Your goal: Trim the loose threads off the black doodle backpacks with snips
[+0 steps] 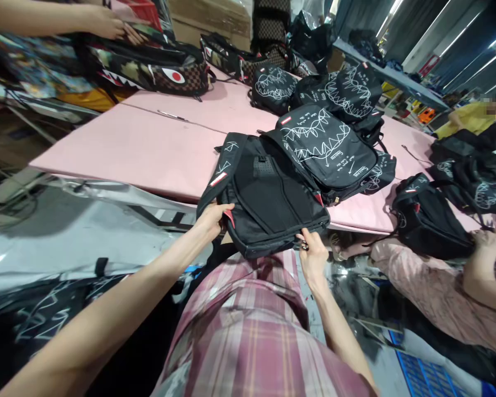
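A black backpack (pixel 273 193) lies on its front with its padded back facing up, at the near edge of the pink table, its lower end reaching over my lap. My left hand (pixel 215 219) is closed on its left side, beside a small red tab. On the lower right edge, my right hand (pixel 313 251) pinches the fabric near the corner; a ring or small metal piece shows at its fingers. Touching it on the right is another black backpack (pixel 322 146) with white scribbled teeth and lettering. What lies under the held backpack is hidden.
Several more black backpacks (pixel 351 91) stand behind on the pink table (pixel 149 149). A pen (pixel 172 116) lies there. At the upper left, a co-worker's hands are over a camouflage-and-check bag (pixel 161 71). On the right, another person holds a black backpack (pixel 430 220).
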`<move>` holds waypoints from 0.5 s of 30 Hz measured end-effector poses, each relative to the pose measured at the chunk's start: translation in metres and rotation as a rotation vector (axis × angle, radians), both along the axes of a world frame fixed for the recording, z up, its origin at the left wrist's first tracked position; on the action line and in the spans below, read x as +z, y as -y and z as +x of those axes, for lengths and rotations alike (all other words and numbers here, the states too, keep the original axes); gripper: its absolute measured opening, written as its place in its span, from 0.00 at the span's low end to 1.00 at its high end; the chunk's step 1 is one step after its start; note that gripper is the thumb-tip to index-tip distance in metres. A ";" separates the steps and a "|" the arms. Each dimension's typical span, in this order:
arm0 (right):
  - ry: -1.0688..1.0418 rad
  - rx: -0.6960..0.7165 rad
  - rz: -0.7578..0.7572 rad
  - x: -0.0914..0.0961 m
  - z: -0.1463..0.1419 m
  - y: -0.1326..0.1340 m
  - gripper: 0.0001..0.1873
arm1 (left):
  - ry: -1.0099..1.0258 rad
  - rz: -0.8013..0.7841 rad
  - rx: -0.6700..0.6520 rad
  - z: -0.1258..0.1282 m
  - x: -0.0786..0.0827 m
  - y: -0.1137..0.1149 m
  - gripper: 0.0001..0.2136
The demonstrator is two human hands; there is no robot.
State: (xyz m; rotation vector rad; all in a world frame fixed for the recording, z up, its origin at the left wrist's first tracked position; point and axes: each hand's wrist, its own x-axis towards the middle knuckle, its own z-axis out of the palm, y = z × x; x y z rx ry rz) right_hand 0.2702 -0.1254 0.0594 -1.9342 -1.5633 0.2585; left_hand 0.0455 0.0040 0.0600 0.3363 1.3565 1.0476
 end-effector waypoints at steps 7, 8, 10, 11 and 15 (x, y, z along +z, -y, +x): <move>0.262 0.264 -0.148 -0.002 -0.082 0.012 0.11 | -0.022 -0.002 0.053 0.001 0.000 0.006 0.06; 0.265 0.290 -0.160 -0.001 -0.092 0.012 0.11 | -0.028 -0.004 0.052 0.000 0.001 0.007 0.06; 0.195 0.334 -0.151 0.001 -0.101 0.011 0.12 | -0.036 -0.007 0.041 -0.003 0.003 0.008 0.06; 0.116 0.347 -0.130 0.001 -0.100 0.011 0.13 | -0.038 -0.009 0.031 -0.004 0.003 0.009 0.06; -0.188 0.134 0.074 0.002 -0.051 0.014 0.18 | -0.033 -0.025 -0.025 -0.004 0.002 0.011 0.04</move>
